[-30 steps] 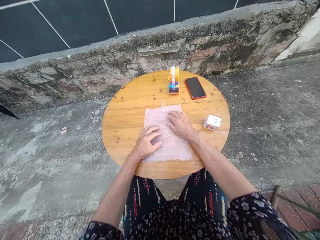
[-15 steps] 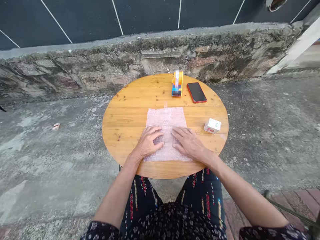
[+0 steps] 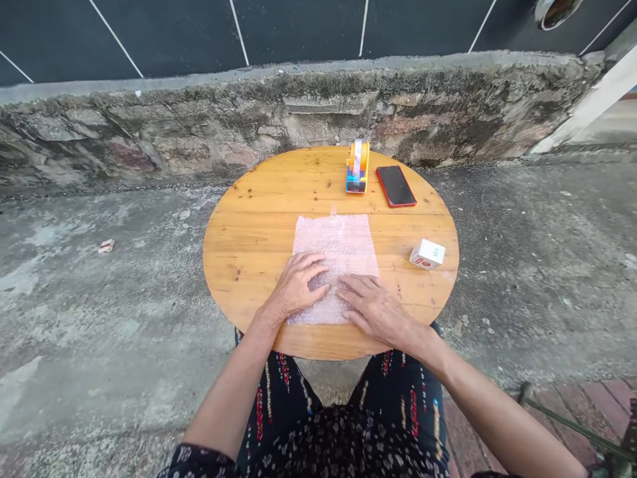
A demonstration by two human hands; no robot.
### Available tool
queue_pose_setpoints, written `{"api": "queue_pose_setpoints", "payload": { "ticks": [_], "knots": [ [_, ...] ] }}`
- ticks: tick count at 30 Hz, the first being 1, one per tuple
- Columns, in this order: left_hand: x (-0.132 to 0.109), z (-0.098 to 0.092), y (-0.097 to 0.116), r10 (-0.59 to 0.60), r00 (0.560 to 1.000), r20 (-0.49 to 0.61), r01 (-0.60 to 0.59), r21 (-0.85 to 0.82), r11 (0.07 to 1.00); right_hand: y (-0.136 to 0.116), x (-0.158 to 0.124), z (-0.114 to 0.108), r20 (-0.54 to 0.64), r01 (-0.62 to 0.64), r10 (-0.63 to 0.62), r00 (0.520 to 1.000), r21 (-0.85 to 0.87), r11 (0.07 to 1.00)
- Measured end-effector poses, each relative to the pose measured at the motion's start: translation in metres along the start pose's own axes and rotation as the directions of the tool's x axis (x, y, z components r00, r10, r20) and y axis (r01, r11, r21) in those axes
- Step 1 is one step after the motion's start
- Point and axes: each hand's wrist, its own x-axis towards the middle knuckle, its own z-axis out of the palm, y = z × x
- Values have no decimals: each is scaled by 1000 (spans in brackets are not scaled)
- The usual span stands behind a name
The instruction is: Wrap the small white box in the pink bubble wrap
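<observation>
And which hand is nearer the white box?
Right. The right hand is left of the box and nearer the camera; the left hand is farther left, on the bubble wrap.

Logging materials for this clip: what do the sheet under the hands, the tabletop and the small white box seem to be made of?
Sheet: probably plastic bubble wrap, pale pink, judging by its bumpy surface. Tabletop: wood, perhaps varnished; knots, grain and board seams show. Small white box: likely printed cardboard, given its flat faces and crisp edges; coating unclear.
</observation>
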Motion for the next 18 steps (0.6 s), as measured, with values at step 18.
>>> {"api": "queue_pose_setpoints", "payload": {
  "ticks": [18],
  "knots": [
    [-1,-5,8,-17,999,-32,21,115,993,12,37,-3,-131,-95,90,987,-31,995]
  ]
}}
